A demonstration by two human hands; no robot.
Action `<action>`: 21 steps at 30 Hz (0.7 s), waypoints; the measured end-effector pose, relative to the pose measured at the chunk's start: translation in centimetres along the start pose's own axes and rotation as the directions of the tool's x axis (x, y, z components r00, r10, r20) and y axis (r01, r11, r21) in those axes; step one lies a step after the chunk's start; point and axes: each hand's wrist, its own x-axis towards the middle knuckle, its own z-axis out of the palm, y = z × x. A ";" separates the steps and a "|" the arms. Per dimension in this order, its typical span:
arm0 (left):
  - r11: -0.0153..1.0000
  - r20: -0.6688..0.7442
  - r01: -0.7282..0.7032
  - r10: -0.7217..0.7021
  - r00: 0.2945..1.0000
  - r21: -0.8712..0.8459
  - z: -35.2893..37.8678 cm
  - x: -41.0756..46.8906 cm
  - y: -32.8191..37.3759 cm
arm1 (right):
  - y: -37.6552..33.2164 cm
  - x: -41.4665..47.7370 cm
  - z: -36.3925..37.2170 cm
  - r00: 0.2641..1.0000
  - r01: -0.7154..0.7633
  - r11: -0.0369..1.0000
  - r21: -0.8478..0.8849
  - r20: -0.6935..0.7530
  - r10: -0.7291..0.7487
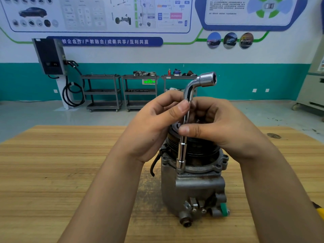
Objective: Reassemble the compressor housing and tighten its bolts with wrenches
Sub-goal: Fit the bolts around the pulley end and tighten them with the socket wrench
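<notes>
**Socket wrench seated on the housing flange**

Nearest me, the compressor housing [192, 186] stands upright on the wooden table [52, 172]. The L-shaped socket wrench [184, 137] rises vertically from a flange bolt on its left rim. I see my left hand [154, 123] and right hand [220, 127] both pinching the shaft, each grip closed on it. Beyond, three grey carts [140, 92] line the teal wall.

Bright even light, soft background, bowed wide-angle edges.
</notes>
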 end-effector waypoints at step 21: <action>1.000 0.000 -0.005 0.005 1.000 -0.027 0.1 0.0 0.2 | 0.0 0.1 0.4 0.999 -0.007 1.000 0.006 -0.036 0.007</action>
